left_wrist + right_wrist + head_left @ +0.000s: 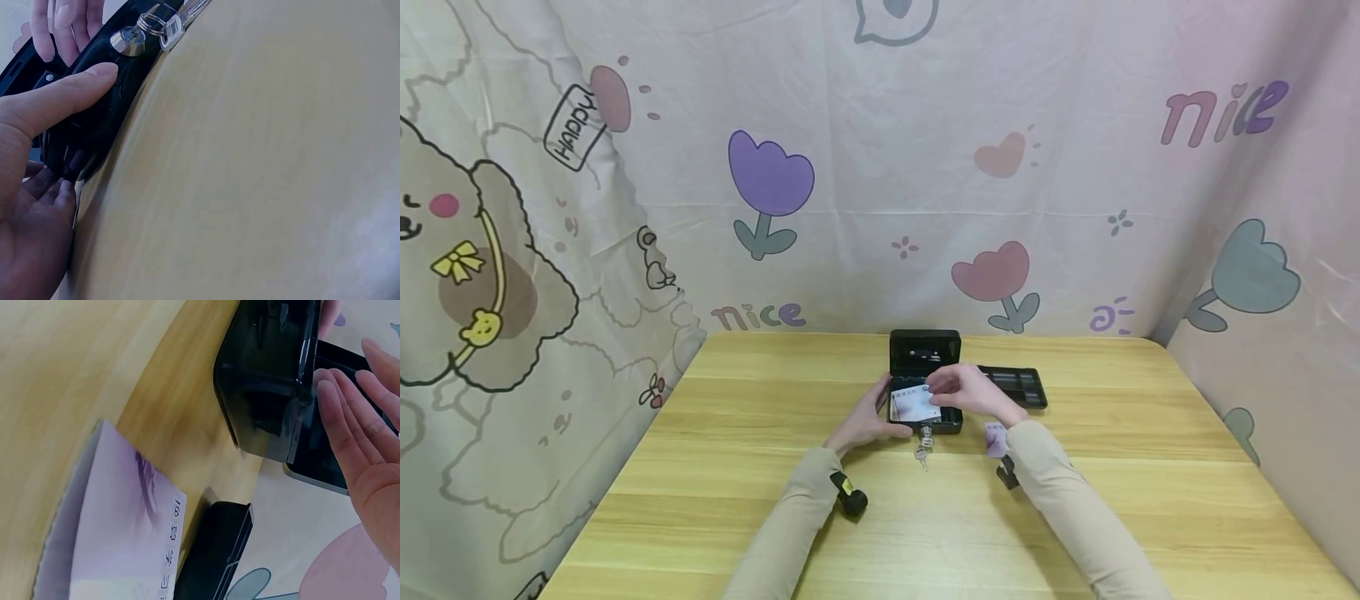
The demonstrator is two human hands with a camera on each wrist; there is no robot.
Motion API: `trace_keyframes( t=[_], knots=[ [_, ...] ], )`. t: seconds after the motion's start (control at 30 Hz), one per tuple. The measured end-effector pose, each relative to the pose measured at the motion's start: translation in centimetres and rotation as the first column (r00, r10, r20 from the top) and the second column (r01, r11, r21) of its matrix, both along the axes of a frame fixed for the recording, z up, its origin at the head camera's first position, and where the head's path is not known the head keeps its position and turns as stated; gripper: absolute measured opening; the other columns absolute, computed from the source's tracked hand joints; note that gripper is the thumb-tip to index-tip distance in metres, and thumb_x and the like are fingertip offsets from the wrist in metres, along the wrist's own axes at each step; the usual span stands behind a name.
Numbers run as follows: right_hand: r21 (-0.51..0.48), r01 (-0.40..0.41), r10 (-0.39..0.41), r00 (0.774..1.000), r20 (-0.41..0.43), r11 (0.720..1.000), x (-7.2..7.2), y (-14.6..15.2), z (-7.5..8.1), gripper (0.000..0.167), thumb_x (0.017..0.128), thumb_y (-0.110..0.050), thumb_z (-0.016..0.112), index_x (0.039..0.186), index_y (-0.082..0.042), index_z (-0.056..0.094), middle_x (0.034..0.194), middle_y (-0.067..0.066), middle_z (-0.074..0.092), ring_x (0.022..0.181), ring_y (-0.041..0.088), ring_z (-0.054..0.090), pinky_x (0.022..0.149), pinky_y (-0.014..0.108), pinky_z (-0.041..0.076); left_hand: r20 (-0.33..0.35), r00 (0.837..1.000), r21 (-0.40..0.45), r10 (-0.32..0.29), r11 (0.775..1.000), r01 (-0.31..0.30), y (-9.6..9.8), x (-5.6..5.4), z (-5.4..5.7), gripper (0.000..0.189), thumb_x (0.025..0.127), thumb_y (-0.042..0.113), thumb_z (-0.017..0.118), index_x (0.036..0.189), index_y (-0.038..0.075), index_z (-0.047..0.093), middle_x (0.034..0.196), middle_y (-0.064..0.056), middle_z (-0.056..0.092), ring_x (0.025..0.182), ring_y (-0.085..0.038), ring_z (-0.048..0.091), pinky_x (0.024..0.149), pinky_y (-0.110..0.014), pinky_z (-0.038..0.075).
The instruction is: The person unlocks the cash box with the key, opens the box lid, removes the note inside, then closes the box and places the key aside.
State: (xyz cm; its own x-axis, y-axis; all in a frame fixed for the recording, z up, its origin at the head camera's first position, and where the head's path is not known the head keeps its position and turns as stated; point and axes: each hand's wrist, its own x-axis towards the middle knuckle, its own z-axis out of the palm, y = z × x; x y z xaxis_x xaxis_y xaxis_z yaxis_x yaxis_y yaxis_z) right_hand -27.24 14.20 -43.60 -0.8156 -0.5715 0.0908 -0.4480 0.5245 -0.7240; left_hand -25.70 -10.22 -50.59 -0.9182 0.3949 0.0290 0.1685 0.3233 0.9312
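Note:
A black cash box (951,427) stands on the table with its lid (904,348) raised. Inside it lies a pale printed card (913,404). My left hand (868,422) grips the box's front left corner, thumb along the front and fingers at the side. Over the right part of the box is my right hand (967,390), its fingers (356,419) reaching down to the opening with the thumb held apart. Nothing shows between that thumb and the fingers in the right wrist view. Keys (173,30) on a ring hang from the front lock (128,41).
A black compartment tray (1030,387) lies right of the box, partly behind my right hand. Nearer, by my right wrist, is a folded purple printed card (128,512). The wooden table (730,517) meets a patterned cloth (850,275) at the back and sides.

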Motion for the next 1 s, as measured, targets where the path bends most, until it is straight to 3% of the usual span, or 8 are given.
trace_keyframes(
  t=[0.27,0.7,1.0],
  knots=[
    [0.003,-0.01,0.01,1.0,-0.026,1.0,-0.3,-0.3,-0.3,0.034,0.091,-0.007,0.073,0.12,0.008,0.066,0.116,0.024,0.073,0.103,0.031,0.073,0.09,0.039,0.063,0.001,1.0,-0.005,-0.002,1.0,0.002,0.0,0.1,0.1,0.119,0.075,0.017,0.089,0.161,0.002,0.009,0.17,-0.018,0.008,0.156,-0.038,0.018,0.129,-0.048,0.021],
    [0.045,0.028,-0.028,1.0,0.0,0.999,-0.7,-0.4,-0.9,0.035,0.091,-0.007,0.073,0.123,0.007,0.066,0.122,0.023,0.071,0.108,0.033,0.072,0.093,0.043,0.062,0.015,1.0,-0.018,-0.01,1.0,0.011,-0.1,0.1,0.3,0.121,0.074,0.019,0.089,0.162,0.004,0.008,0.171,-0.016,0.008,0.156,-0.036,0.018,0.129,-0.046,0.02],
    [-0.005,0.021,-0.02,0.999,0.047,1.0,-0.8,-0.5,-1.2,0.041,0.09,-0.008,0.073,0.127,0.007,0.063,0.132,0.026,0.065,0.114,0.039,0.069,0.092,0.043,0.063,0.009,1.0,0.006,-0.014,1.0,0.014,0.0,0.1,0.3,0.119,0.075,0.016,0.089,0.161,0.002,0.008,0.17,-0.018,0.008,0.156,-0.038,0.018,0.129,-0.047,0.02]
  ],
)
